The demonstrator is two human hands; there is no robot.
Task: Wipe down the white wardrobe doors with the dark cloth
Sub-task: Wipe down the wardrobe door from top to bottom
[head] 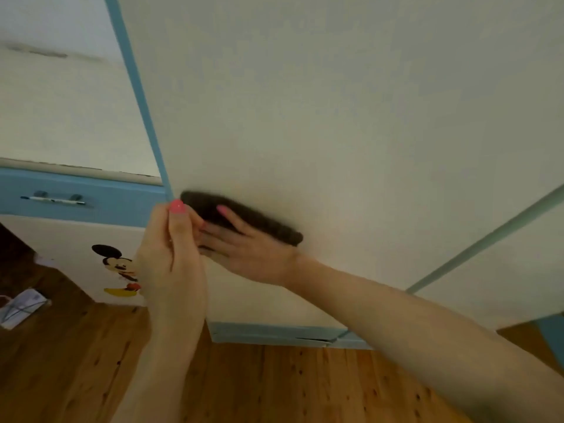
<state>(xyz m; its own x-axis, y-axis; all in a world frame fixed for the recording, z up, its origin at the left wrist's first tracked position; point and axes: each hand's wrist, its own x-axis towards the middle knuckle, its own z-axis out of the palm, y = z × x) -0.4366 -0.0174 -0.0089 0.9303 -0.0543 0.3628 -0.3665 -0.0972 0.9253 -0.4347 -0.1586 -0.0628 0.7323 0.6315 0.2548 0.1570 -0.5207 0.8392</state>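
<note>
Right hand (247, 251) presses flat, fingers straight, on the dark brown fuzzy cloth (268, 222) against the white wardrobe door (305, 102); left hand (171, 257) grips the door's blue edge (143, 99).

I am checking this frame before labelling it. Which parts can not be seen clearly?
Head view only:
- dark cloth: blurred by motion, mostly covered by the right hand.
- left hand: its fingers hidden behind the door's blue edge.
- white wardrobe door: top cut off by the frame.
- drawer handle: blurred.

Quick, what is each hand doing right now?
Left hand: grips the door edge.
Right hand: open, flat fingers pressing the dark cloth on the door.
</note>
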